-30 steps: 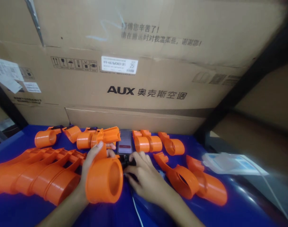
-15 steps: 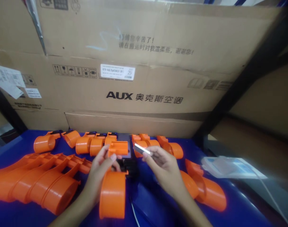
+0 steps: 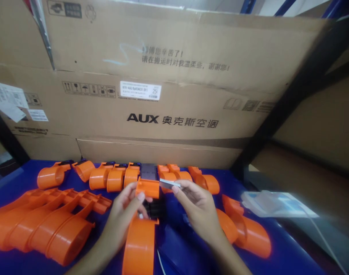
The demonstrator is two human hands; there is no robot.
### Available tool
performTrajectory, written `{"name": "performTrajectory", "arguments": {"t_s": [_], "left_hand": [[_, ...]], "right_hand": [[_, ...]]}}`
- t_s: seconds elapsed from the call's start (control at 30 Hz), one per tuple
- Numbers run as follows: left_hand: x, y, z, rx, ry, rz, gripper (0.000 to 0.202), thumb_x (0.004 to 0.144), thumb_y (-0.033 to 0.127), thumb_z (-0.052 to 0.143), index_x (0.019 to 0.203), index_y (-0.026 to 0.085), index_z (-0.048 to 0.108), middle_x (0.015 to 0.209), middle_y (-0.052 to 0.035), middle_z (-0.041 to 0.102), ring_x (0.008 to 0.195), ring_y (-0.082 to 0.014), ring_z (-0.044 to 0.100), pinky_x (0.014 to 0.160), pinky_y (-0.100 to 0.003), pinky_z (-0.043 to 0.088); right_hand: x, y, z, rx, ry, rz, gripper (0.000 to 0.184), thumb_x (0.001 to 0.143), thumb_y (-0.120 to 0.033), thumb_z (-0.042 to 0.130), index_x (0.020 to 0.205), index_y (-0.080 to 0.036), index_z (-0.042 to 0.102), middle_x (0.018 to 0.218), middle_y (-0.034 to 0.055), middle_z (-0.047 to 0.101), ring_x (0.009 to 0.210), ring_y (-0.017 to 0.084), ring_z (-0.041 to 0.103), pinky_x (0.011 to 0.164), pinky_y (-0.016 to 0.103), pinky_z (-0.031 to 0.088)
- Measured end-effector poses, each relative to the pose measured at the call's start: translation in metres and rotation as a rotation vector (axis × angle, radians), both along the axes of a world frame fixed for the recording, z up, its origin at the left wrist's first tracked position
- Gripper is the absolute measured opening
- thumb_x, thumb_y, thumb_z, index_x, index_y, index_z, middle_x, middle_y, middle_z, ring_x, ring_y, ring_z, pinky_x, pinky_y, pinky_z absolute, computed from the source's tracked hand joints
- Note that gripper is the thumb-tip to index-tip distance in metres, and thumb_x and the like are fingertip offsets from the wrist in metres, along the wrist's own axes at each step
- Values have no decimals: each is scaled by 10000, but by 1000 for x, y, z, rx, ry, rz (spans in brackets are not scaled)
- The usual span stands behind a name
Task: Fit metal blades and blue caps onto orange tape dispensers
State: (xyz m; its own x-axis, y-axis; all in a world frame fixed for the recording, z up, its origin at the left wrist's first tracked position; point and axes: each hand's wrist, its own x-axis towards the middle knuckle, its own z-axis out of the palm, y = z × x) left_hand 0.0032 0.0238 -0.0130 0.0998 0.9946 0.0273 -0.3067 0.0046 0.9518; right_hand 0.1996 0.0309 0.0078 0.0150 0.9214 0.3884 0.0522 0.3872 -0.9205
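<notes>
Orange part [image 3: 139, 244] sits nearest, its round barrel low in view and its flat end up by the fingers. The left hand [image 3: 125, 214] curls round that end, thumb on top, gripping it above the blue table [image 3: 191, 252]. The right hand [image 3: 197, 208] pinches a thin metal strip [image 3: 170, 184] just beside the part's end; a second ago it lay flat on the table. Nested parts [image 3: 42, 221] lie left, a row [image 3: 114, 178] behind flanks a phone [image 3: 149, 172], then shut cardboard boxes [image 3: 174, 141].
</notes>
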Motion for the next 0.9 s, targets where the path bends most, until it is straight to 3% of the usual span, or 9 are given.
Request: {"name": "performTrajectory", "arguments": {"t_s": [0.5,0.77,0.9], "left_hand": [[-4,5,-6,47,93,-48,345,900,499,644,892,163,723,576,6,637,505,-106,533,521,-191,401],[0,2,-6,67,135,-106,329,899,470,658,955,154,728,678,-19,690,499,-94,531,518,-196,388],[1,2,-12,85,169,-157,350,921,463,644,1084,162,718,891,-79,761,542,-100,571,535,-209,412]], "right_hand": [[10,6,-12,22,-118,21,155,931,-346,683,971,-204,729,931,45,735,894,216,687,832,318,534],[7,6,-18,38,-198,10,182,954,-367,646,938,-196,707,907,50,729,863,212,675,795,313,537],[1,4,-17,17,-195,8,208,949,-380,646,895,-186,697,845,42,710,801,201,663,734,299,541]]}}
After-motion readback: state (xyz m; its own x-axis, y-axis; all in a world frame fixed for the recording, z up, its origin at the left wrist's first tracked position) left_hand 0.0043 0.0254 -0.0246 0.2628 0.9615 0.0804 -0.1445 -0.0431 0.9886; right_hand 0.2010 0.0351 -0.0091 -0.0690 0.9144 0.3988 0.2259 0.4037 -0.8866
